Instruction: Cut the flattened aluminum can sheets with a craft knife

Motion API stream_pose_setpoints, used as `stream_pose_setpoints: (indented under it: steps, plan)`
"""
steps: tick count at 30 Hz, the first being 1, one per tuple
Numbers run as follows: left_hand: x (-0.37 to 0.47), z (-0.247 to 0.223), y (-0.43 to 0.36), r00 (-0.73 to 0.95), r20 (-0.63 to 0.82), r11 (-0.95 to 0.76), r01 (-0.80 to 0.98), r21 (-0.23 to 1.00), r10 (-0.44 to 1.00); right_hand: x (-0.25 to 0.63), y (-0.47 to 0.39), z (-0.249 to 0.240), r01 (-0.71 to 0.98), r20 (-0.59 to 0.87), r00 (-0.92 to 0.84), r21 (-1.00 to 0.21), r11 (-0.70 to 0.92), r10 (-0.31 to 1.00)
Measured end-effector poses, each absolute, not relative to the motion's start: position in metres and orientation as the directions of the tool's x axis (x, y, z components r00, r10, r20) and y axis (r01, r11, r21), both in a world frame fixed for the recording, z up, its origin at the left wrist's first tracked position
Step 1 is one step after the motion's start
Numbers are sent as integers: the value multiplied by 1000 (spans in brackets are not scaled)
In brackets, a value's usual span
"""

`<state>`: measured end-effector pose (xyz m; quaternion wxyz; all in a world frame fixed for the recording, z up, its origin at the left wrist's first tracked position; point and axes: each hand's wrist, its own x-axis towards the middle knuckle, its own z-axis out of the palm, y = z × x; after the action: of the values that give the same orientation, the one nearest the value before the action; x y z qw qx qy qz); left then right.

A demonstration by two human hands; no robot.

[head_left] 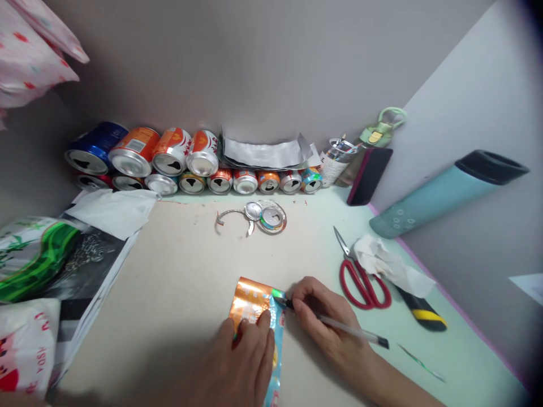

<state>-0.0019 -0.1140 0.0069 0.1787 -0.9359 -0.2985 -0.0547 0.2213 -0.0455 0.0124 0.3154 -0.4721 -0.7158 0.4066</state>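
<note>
Apparent marking step: the left hand (246,350), grasping nothing, pressed the shiny sheet (250,295) at lower centre; the right hand (328,319) gripped a pen (350,328); the next stroke likely required steadiness.

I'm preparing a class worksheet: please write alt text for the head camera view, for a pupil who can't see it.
A person's right hand holds a pen to shiny orange and blue printed material, while the left hand rests on it. Red-handled scissors lie to the right; behind, drink cans on their sides are stacked along the wall.
</note>
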Motion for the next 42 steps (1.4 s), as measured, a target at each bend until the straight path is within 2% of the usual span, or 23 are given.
stream_pose_setpoints:
  steps: [6,16,23,30,36,42]
  plan:
    - [0,5,-114,776,275,-729,629,-270,568,222,-44,14,407,61,-381,-885,226,923]
    - [-2,6,-114,810,199,-761,586,-278,551,224,-46,16,396,60,-420,-886,242,906]
    - [0,11,-114,795,230,-734,606,-306,561,227,-45,18,374,51,-488,-890,261,871]
    - [0,13,-114,804,178,-750,594,-293,567,227,-44,21,363,53,-492,-895,260,869]
    - [2,15,-116,774,190,-730,633,-257,604,229,-44,20,336,69,-527,-898,283,847]
    - [-1,20,-117,812,131,-771,582,-259,569,230,-45,24,332,51,-556,-901,278,830]
